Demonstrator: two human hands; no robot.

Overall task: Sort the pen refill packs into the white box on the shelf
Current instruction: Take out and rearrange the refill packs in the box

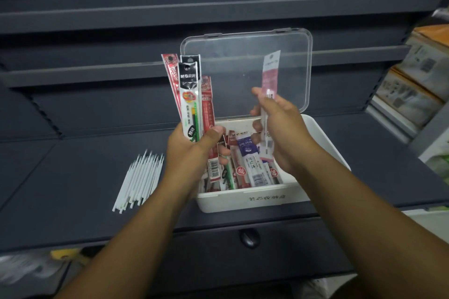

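Note:
A white box (252, 199) stands on the dark shelf, its clear lid (245, 68) raised at the back. Several refill packs (252, 165) lie inside it. My left hand (192, 145) grips an upright bunch of refill packs (190, 94), red ones and black-topped ones, over the box's left side. My right hand (279, 128) pinches a single pink refill pack (269, 75) upright above the box's middle.
A bundle of loose white refill tubes (141, 177) lies on the shelf (85, 177) left of the box. Cardboard cartons (413, 85) are stacked at the right. Dark shelf boards run across behind, and a round knob (248, 237) sits on the panel below.

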